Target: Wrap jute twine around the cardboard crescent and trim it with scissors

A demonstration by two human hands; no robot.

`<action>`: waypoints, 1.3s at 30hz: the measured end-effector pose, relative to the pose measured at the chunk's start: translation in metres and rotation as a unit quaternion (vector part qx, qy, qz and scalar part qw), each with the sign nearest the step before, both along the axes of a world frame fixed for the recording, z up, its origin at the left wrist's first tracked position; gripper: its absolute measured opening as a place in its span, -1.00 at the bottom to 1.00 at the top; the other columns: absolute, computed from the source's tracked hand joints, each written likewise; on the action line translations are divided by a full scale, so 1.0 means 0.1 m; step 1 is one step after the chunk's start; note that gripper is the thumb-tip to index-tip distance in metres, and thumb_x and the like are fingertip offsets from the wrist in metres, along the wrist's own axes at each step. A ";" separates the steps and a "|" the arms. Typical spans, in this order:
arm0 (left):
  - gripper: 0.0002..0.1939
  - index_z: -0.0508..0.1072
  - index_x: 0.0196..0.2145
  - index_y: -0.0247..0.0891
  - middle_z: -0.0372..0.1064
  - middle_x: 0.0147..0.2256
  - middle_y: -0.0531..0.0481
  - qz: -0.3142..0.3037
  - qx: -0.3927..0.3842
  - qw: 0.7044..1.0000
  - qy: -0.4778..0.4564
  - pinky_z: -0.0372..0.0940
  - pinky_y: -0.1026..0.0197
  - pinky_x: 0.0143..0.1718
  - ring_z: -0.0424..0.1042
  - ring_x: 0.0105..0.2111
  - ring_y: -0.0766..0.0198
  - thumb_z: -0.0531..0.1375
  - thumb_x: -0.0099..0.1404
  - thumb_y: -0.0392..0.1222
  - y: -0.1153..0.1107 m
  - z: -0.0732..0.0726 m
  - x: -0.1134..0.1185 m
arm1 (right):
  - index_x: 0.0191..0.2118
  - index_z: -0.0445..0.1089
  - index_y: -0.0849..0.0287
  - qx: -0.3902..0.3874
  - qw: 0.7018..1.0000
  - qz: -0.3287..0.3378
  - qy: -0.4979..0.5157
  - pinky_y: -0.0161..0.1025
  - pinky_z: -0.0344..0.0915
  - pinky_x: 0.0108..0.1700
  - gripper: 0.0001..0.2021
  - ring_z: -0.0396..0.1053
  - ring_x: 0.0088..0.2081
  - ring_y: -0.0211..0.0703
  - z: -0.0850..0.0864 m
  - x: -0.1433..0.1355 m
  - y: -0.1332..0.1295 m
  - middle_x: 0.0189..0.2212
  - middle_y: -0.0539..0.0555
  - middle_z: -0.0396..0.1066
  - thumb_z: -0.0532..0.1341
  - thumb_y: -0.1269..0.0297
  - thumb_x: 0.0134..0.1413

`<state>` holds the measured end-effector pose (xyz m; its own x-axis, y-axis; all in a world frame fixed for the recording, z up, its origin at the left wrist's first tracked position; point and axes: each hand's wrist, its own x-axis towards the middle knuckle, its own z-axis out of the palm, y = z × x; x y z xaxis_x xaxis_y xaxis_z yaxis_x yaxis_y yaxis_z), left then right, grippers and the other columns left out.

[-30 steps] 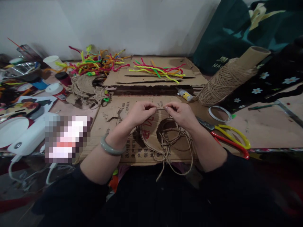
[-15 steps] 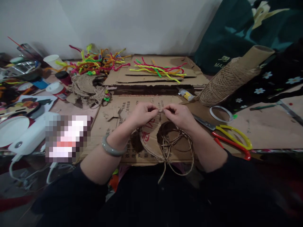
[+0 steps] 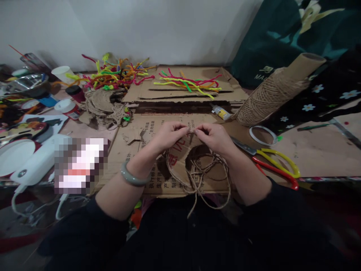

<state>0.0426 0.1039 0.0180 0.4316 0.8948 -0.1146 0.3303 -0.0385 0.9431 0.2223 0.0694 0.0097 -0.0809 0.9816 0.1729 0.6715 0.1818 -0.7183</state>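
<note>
Hiding behind a pixelated block (image 3: 80, 165) at nine o'clock, contents impossible to tell. Covering the far edge of the cardboard ring (image 3: 180, 160) with both pinching fingertips, so the contact there staying unseen. Running off the frame at three o'clock: a metal bar (image 3: 342, 130). Printing on the cardboard sheet (image 3: 128, 150) being too small to read.
</note>
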 end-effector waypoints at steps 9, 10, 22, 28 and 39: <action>-0.81 0.43 -0.46 -0.30 0.31 -0.55 0.09 0.027 -0.030 0.999 0.001 0.10 0.34 -0.55 0.23 -0.57 0.41 0.15 0.16 -0.12 0.01 0.02 -0.02 | -0.39 0.51 0.21 0.025 0.999 -0.034 0.023 -0.25 0.19 -0.33 -0.76 0.33 -0.44 -0.20 -0.01 0.05 0.03 -0.49 0.05 0.50 0.14 0.20 0.05; -0.81 0.44 -0.46 -0.30 0.30 -0.56 0.10 0.027 -0.030 0.999 0.002 0.10 0.34 -0.55 0.22 -0.57 0.42 0.15 0.16 -0.12 0.01 0.02 -0.02 | -0.35 0.53 0.21 0.024 0.999 -0.028 0.021 -0.25 0.20 -0.32 -0.75 0.35 -0.42 -0.18 -0.02 0.05 0.03 -0.46 0.06 0.52 0.15 0.19 0.06; -0.84 0.43 -0.52 -0.30 0.28 -0.60 0.12 0.011 -0.024 1.000 0.000 0.09 0.34 -0.55 0.20 -0.60 0.45 0.13 0.16 -0.23 -0.02 0.01 0.04 | -0.37 0.53 0.21 0.020 1.000 -0.013 -0.020 -0.26 0.14 -0.36 -0.79 0.34 -0.45 -0.21 -0.05 0.02 0.01 -0.49 0.05 0.51 0.15 0.25 0.05; -0.84 0.44 -0.50 -0.30 0.30 -0.59 0.12 0.006 -0.034 0.999 0.000 0.11 0.34 -0.54 0.22 -0.59 0.44 0.13 0.17 -0.22 -0.03 0.03 0.02 | -0.30 0.54 0.18 0.009 1.000 0.003 -0.016 -0.25 0.20 -0.31 -0.76 0.39 -0.38 -0.17 -0.02 0.03 0.01 -0.42 0.07 0.54 0.15 0.20 0.08; -0.76 0.42 -0.50 -0.29 0.27 -0.59 0.11 -0.003 -0.072 0.997 -0.031 0.07 0.34 -0.57 0.22 -0.60 0.42 0.14 0.22 -0.09 -0.02 0.01 0.01 | -0.40 0.50 0.19 -0.004 1.000 -0.003 -0.002 -0.27 0.14 -0.37 -0.78 0.30 -0.47 -0.22 -0.01 0.04 0.02 -0.53 0.02 0.46 0.15 0.20 0.04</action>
